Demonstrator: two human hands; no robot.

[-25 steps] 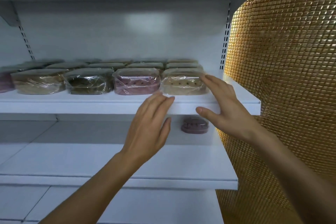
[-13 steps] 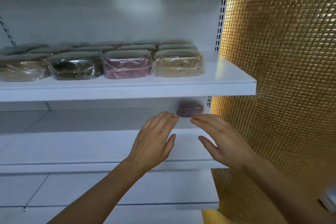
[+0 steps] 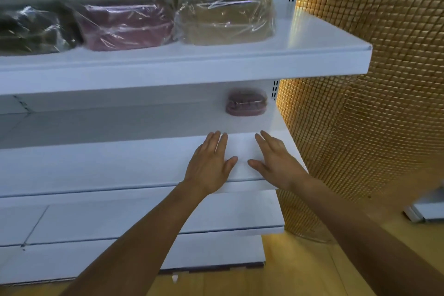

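Observation:
A small dark pink wrapped box (image 3: 246, 102) sits alone at the back right of the middle white shelf (image 3: 96, 163). My left hand (image 3: 209, 163) and my right hand (image 3: 276, 161) lie side by side over that shelf, palms down, fingers straight, pointing toward the box and a short way in front of it. Neither hand holds anything. On the upper shelf (image 3: 216, 67) stands a row of plastic-wrapped boxes: a tan one (image 3: 225, 19) at the right, a pink one (image 3: 127, 24) beside it, a dark one (image 3: 31, 31) further left.
A gold mosaic-tiled column (image 3: 372, 79) rises close to the right ends of the shelves. More wrapped boxes stand behind the front row above. Lower white shelves (image 3: 144, 218) stick out below, and a yellowish floor (image 3: 300, 271) lies under them.
Both hands dropped from the upper shelf's tan box to the middle shelf and moved in toward the small pink box. The view has moved closer and lower.

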